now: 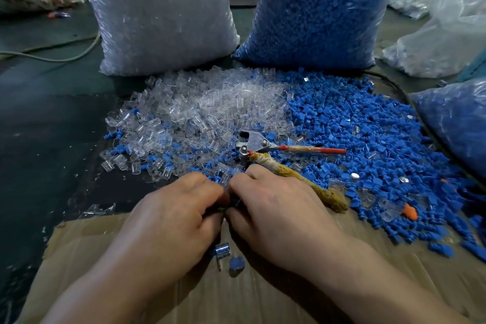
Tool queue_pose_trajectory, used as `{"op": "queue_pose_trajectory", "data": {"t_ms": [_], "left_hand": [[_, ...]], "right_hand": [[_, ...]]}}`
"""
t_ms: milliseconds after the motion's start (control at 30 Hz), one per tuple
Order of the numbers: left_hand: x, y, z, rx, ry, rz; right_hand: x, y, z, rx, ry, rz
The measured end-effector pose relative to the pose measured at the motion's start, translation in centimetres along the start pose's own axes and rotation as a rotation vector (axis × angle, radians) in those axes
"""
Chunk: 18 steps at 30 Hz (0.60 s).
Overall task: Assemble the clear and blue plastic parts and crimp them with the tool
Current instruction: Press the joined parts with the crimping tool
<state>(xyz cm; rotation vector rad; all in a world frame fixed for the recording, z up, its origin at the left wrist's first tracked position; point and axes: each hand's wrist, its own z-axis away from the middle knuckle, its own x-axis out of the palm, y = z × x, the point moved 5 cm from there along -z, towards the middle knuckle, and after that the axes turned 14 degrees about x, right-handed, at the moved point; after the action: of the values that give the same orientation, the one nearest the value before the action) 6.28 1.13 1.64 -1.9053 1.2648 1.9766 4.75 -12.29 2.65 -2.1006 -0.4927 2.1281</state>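
My left hand (181, 208) and my right hand (273, 208) meet fingertip to fingertip at the near edge of the piles, curled round small clear and blue parts (223, 181) that are mostly hidden between them. A heap of clear plastic parts (200, 110) lies ahead to the left, a heap of blue parts (368, 134) to the right. The crimp tool (260, 144) lies just beyond my right hand, with a red handle (315, 150) and a cloth-wrapped handle (297, 179). Two joined pieces (228, 258) lie on the cardboard (105, 244) below my hands.
A large bag of clear parts (157, 13) and a large bag of blue parts (323, 8) stand behind the heaps. More bags (457, 118) crowd the right side. A cable (52, 52) runs across the dark surface (47, 126) at left.
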Motion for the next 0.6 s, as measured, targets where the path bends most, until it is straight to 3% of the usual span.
{"op": "queue_pose_trajectory", "data": {"t_ms": [200, 333, 433, 533, 600], "left_hand": [[-0.3, 0.3, 0.4, 0.045, -0.065, 0.175], [-0.4, -0.7, 0.6, -0.078, -0.004, 0.123], [-1.4, -2.2, 0.7, -0.199, 0.152, -0.096], [-1.2, -2.4, 0.4, -0.252, 0.083, -0.262], [-0.6, -1.7, -0.2, -0.213, 0.036, -0.295]], "right_hand": [[-0.5, -0.5, 1.4, -0.098, -0.194, -0.028], [-0.9, -0.5, 1.7, -0.095, -0.274, -0.039], [-1.7, 1.0, 1.1, 0.046, -0.212, -0.062], [-2.0, 2.2, 0.1, 0.193, -0.039, 0.032], [-1.2, 1.8, -0.5, 0.184, 0.027, 0.119]]}}
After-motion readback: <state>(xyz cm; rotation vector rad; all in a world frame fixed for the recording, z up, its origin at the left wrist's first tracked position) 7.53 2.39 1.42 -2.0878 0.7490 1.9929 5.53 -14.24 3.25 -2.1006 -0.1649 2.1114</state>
